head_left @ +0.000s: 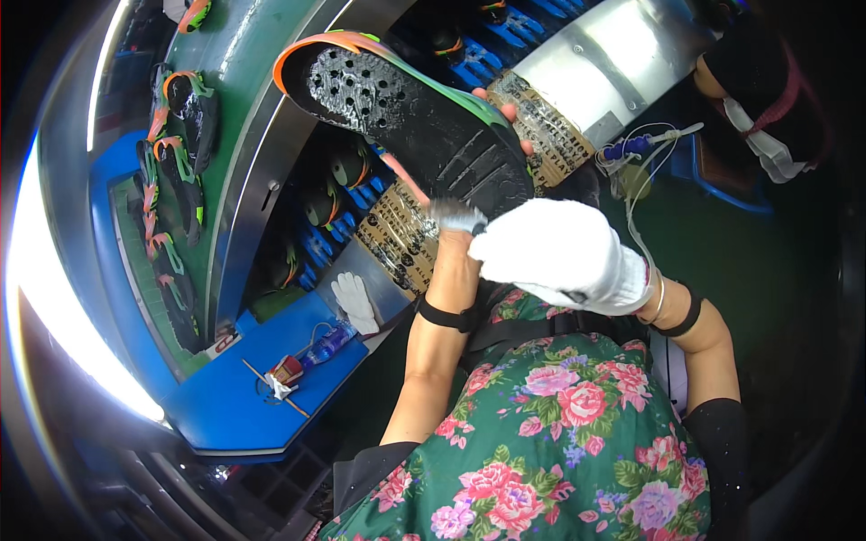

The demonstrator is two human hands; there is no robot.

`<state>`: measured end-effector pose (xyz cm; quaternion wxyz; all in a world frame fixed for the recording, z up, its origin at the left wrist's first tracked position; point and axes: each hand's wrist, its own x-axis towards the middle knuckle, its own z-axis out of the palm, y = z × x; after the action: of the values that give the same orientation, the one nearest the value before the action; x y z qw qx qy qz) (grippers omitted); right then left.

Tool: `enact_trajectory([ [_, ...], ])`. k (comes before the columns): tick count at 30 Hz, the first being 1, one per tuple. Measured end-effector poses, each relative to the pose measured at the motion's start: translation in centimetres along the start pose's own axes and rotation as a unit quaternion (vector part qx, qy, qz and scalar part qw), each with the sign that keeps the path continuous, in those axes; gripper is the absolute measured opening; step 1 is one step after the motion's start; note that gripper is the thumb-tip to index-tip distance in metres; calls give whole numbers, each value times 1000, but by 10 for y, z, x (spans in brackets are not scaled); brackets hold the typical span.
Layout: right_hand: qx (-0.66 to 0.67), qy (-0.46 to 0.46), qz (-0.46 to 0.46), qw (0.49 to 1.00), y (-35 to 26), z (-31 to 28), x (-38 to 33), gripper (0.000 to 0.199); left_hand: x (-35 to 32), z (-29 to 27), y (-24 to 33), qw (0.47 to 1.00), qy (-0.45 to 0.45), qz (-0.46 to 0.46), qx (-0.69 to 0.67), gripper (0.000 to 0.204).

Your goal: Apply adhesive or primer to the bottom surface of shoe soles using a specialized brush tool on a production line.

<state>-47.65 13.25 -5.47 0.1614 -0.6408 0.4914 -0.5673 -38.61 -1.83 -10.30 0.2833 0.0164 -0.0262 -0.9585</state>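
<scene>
Head view shows your bare left hand (494, 117) gripping a black shoe sole (410, 117) from behind, tread side turned up toward you so its face is exposed. Your gloved right hand (559, 252) is clenched on a small brush (456, 216), bristles touching the sole's heel end just below the left-hand grip, likely spreading glue.

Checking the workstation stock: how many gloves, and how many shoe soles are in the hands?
White gloves: 2, one on the right hand, a spare glove on the blue shelf.
Shoe sole, left hand: 1.
Brush: 1.
Total: 4.
</scene>
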Motion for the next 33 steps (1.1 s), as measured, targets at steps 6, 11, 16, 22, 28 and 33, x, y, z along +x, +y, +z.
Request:
enact_trajectory([
  [6, 28, 41, 38, 998, 8, -20, 3, 23, -3, 2, -4, 1000, -18, -2, -18, 108],
  [11, 51, -5, 12, 999, 0, -11, -5, 23, -5, -7, 12, 999, -31, -38, -22, 111],
  [16, 42, -17, 16, 999, 9, -24, -4, 22, -12, -6, 16, 993, 2, -85, 78, 118],
  [22, 146, -71, 45, 986, -3, -17, -7, 20, -13, -12, 29, 982, -26, -149, 113, 122],
  [28, -26, -59, 25, 998, 3, -26, -3, 25, -17, 2, 31, 966, 35, -211, 145, 118],
  [33, 21, -102, 7, 994, -10, -5, -20, 26, -13, -6, 43, 944, 83, -235, 217, 110],
])
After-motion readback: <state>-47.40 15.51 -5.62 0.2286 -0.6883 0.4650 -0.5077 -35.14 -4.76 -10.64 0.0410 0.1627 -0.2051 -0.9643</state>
